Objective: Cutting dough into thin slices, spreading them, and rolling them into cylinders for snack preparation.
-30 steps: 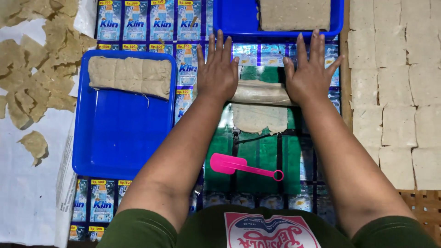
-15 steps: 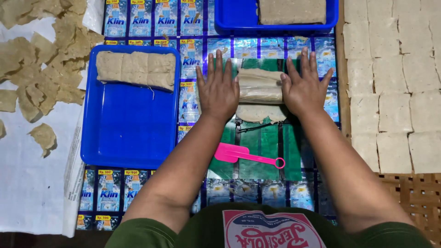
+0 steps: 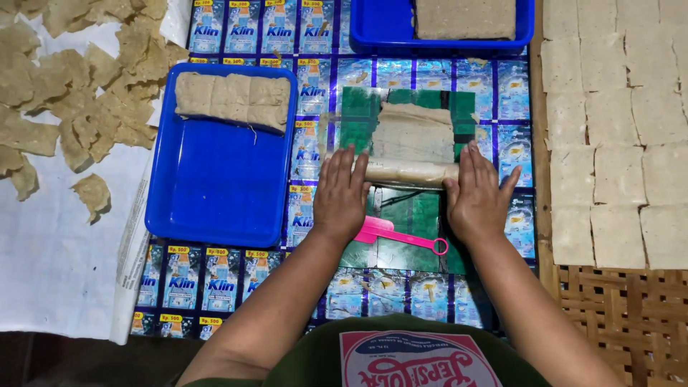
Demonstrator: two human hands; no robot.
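Note:
A thin sheet of pale dough point(image 3: 412, 132) lies on a green plastic sheet point(image 3: 358, 107), and its near edge is wound around a wrapped rolling pin point(image 3: 410, 172). My left hand point(image 3: 341, 195) rests flat on the left end of the pin. My right hand point(image 3: 479, 197) presses flat on the right end. Both palms face down with fingers spread slightly. A pink plastic scraper point(image 3: 398, 232) lies on the green sheet just below my hands.
A blue tray point(image 3: 215, 201) at the left holds folded dough point(image 3: 233, 100). Another blue tray point(image 3: 380, 32) with dough sits at the top. Cut dough squares point(image 3: 616, 129) cover the right side. Torn dough scraps point(image 3: 72, 93) lie on white cloth at the left.
Both hands have pulled the rolling pin toward me, and the dough sheet has unrolled farther out beyond it. The view has shifted slightly.

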